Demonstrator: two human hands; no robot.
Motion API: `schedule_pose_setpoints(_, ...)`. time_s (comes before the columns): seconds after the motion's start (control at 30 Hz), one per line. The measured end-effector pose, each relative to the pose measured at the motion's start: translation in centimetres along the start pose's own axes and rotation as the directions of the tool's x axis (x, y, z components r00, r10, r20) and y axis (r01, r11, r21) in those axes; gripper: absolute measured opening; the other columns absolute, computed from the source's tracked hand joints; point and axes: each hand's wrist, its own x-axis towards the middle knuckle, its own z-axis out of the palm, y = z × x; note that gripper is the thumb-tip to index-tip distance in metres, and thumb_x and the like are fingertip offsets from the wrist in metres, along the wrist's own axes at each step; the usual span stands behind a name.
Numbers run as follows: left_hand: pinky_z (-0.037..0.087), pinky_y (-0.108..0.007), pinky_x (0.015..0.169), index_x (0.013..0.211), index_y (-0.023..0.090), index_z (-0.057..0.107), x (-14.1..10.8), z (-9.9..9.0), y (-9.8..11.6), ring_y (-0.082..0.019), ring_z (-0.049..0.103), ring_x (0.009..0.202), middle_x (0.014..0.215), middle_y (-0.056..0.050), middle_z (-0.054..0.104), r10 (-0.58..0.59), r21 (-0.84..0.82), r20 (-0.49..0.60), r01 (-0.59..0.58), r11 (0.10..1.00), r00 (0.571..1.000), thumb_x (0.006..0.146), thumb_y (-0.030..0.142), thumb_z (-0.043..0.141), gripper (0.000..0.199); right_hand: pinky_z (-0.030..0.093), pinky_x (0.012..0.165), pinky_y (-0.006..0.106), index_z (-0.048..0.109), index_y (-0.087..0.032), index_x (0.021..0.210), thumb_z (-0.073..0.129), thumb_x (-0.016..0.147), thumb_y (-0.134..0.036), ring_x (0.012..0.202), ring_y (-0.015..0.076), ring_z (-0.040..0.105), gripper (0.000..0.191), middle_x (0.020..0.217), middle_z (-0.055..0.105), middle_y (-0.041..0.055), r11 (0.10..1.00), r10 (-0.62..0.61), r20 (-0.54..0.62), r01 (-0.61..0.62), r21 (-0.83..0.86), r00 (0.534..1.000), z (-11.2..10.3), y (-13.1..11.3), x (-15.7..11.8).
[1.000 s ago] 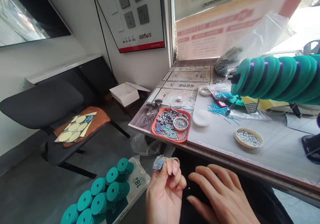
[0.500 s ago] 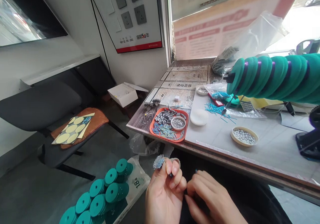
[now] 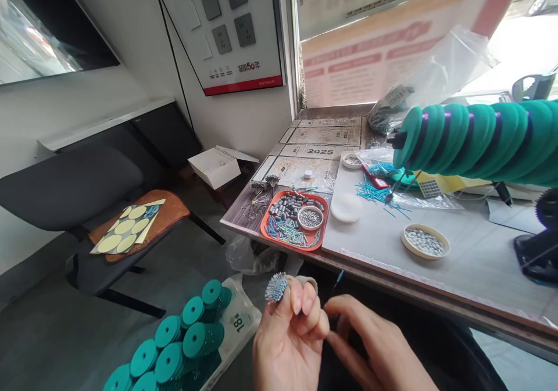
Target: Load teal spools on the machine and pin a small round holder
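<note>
My left hand (image 3: 290,327) is closed, with thumb and fingers pinching a bundle of thin pins with pale blue-grey ends (image 3: 276,288) that fan out over the thumb. A grey band (image 3: 310,282) shows behind its fingertips. Close against its lower fingers is my right hand (image 3: 370,339), its fingers bent and pinched together; what they grip is hidden. Between the hands a thin strand with a blue tip (image 3: 339,277) sticks up above the right forefinger. I cannot tell which hand holds its lower end.
On the table stand an orange tray (image 3: 293,247) of grey cylinders and blue sticks, a dish of grey pellets (image 3: 425,241), a white disc (image 3: 346,208) and loose blue sticks (image 3: 372,192). Green foam spools (image 3: 471,138) jut in from the right; more green spools (image 3: 170,362) stand low left.
The blue-tipped strand now stands higher and clear of my right hand. My right hand has opened out slightly and shifted a little, its fingertips still beside my left hand.
</note>
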Motion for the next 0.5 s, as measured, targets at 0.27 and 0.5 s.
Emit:
schedule_pose_setpoints(0.27, 0.032, -0.017, 0.052, 0.063, 0.013, 0.057, 0.0, -0.2, 0.0, -0.006, 0.025, 0.053, 0.066, 0.002, 0.038, 0.02, -0.03, -0.049, -0.021, 0.999, 0.999, 0.08, 0.019, 0.063, 0.019, 0.05, 0.062, 0.02, 0.042, -0.022, 0.086, 0.051, 0.081, -0.005, 0.072, 0.0123, 0.059, 0.019, 0.083, 0.06, 0.0021, 0.977, -0.031, -0.04, 0.039, 0.208, 0.999, -0.5, -0.1, 0.5)
schedule_pose_setpoints(0.5, 0.034, -0.017, 0.053, 0.063, 0.013, 0.058, 0.0, -0.3, 0.1, -0.006, 0.027, 0.053, 0.066, 0.002, 0.039, 0.017, -0.055, -0.06, -0.02, 0.998, 0.998, 0.079, 0.018, 0.064, 0.018, 0.045, 0.054, 0.018, 0.036, -0.025, 0.086, 0.044, 0.084, -0.008, 0.06, 0.0101, 0.05, 0.019, 0.071, 0.049, -0.0032, 0.908, 0.084, 0.012, -0.081, 0.411, 0.996, 0.5, -0.4, 0.0)
